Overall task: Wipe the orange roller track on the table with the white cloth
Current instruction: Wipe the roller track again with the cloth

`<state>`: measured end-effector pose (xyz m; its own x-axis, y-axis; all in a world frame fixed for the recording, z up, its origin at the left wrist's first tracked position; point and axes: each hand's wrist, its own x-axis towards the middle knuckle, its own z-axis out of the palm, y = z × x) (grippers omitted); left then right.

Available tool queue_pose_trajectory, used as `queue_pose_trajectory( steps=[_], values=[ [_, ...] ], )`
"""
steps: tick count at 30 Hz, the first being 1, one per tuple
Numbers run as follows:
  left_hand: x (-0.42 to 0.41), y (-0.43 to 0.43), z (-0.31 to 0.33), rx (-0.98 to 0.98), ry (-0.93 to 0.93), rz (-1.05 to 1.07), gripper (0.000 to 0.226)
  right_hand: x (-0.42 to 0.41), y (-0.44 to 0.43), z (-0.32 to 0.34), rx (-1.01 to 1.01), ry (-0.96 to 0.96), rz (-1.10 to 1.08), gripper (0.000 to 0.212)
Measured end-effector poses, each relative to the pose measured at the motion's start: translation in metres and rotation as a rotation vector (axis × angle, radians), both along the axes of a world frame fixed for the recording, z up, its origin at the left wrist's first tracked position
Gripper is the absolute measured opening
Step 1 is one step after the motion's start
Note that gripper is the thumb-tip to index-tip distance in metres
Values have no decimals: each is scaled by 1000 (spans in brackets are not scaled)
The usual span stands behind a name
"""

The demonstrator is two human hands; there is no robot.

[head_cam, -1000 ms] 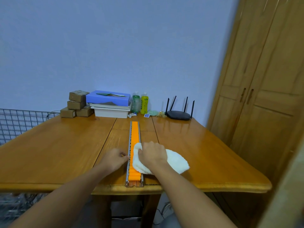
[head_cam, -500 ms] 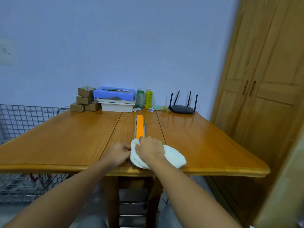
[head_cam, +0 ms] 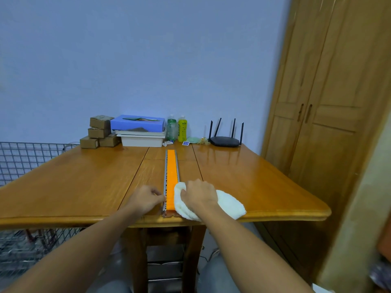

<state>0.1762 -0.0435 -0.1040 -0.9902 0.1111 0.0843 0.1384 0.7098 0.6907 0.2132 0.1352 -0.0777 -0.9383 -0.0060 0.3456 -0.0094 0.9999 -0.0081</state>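
Observation:
The orange roller track (head_cam: 171, 170) with grey metal side rails runs straight away from me down the middle of the wooden table (head_cam: 74, 182). My right hand (head_cam: 200, 194) is closed on the white cloth (head_cam: 229, 205) and presses it against the track's right side near the table's front edge. My left hand (head_cam: 146, 198) rests with curled fingers against the track's left rail near that same end. The cloth covers the right rail there; the orange surface beside it shows.
At the table's far end stand stacked cardboard boxes (head_cam: 99, 132), a blue box on white trays (head_cam: 139, 129), two bottles (head_cam: 177, 127) and a black router (head_cam: 225, 140). A wire mesh rack (head_cam: 23, 159) is on the left, a wooden wardrobe (head_cam: 330, 115) on the right.
The cloth covered the track's near end; my right hand has slid it off to the right, so the orange surface shows again. My left hand stays by the left rail.

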Motion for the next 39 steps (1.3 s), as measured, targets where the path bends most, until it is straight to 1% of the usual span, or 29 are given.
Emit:
queue_pose_trajectory(
  steps=[11, 13, 17, 21, 25, 28, 39],
  values=[
    [0, 2, 6, -22, 10, -43, 13, -10, 18, 9, 18, -8, -23, 29],
    [-1, 0, 10, -25, 1, -54, 14, -14, 20, 9, 20, -8, -30, 29],
    [-7, -7, 14, -46, -1, -86, 23, -22, 21, 6, 15, -15, -26, 31],
    [-12, -14, 16, -13, -1, -121, 21, -32, 22, 8, 6, -8, -9, 33],
    [-27, -23, 15, -43, 45, -75, 21, -47, 25, 15, 18, 4, 10, 34],
    [-40, -25, 10, -71, 76, -49, 22, -61, 28, 21, 30, 31, 27, 30],
    [-98, -15, 9, -157, 124, -66, 18, -116, 42, 28, 13, 32, 9, 28]
  ],
)
